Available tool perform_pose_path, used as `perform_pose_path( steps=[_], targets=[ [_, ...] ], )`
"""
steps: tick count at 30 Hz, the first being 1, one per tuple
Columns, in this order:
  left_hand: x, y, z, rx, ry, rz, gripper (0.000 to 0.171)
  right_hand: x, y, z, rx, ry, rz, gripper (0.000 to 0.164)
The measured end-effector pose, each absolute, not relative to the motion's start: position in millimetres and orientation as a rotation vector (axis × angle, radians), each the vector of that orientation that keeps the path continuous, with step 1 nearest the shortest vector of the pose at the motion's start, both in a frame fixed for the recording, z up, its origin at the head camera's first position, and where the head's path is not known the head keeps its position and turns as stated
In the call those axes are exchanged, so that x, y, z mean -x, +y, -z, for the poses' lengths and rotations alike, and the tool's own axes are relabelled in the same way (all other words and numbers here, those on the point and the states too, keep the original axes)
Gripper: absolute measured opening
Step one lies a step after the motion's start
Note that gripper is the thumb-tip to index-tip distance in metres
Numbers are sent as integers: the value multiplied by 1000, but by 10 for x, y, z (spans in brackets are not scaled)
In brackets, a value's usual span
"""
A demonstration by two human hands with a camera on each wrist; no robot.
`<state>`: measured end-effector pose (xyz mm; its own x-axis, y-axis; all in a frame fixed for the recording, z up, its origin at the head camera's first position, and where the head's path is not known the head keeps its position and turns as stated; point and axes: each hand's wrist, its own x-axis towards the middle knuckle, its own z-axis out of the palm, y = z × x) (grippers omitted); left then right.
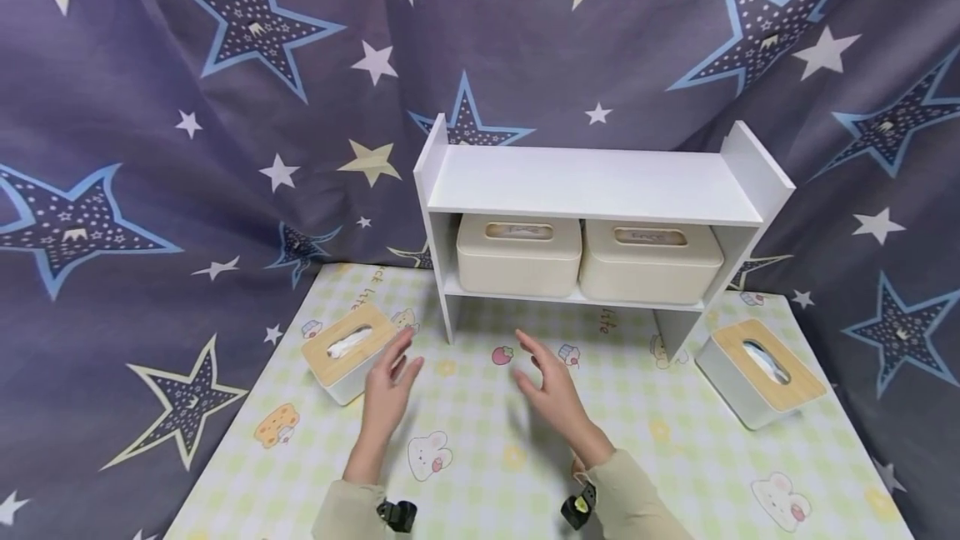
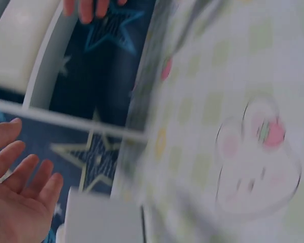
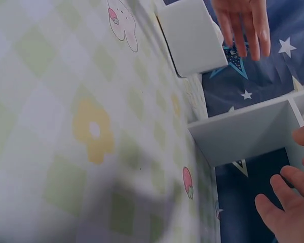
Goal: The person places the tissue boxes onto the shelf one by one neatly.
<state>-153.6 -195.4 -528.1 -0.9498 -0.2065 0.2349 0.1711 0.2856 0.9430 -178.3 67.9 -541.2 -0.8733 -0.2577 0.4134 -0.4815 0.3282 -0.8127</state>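
Observation:
My left hand (image 1: pixel 386 398) hovers above the table, fingers relaxed and holding nothing. Just left of it stands a white tissue box with a wooden lid (image 1: pixel 330 348), partly covered by my fingers in the head view. My right hand (image 1: pixel 553 394) is also in the air, fingers apart, below the front of a white shelf (image 1: pixel 592 182). Two cream tissue boxes, a left one (image 1: pixel 517 269) and a right one (image 1: pixel 648 273), sit side by side on the shelf's middle board. Both hands also show in the left wrist view, the left hand (image 2: pixel 20 202) at the lower left.
Another wooden-lidded tissue box (image 1: pixel 761 373) stands at the table's right side. A checked cloth with cartoon prints covers the table (image 1: pixel 480 490). A dark blue star-patterned curtain (image 1: pixel 187 190) hangs behind and along the sides. The shelf's top board has raised side panels.

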Motion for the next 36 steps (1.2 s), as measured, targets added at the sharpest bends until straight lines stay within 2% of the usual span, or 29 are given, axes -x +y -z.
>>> perform_pose_path(
  steps=[7, 15, 19, 30, 36],
  targets=[
    [1419, -2407, 5228, -147, -2076, 1481, 41, 1813, 547, 5468, -700, -2410, -1560, 59],
    [1340, -2775, 5297, -437, -2051, 1310, 44, 1792, 486, 5502, -716, -2433, -1540, 57],
    [1315, -2881, 5390, -542, -2022, 1375, 48, 1784, 463, 5499, -700, -2452, -1539, 57],
    [1333, -2973, 5498, -844, -2220, 1635, 74, 1785, 404, 5534, -768, -2450, -1505, 57],
    [1381, -2997, 5511, -832, -2298, 1702, 71, 1791, 300, 5548, -773, -2498, -1528, 56]
  ],
)
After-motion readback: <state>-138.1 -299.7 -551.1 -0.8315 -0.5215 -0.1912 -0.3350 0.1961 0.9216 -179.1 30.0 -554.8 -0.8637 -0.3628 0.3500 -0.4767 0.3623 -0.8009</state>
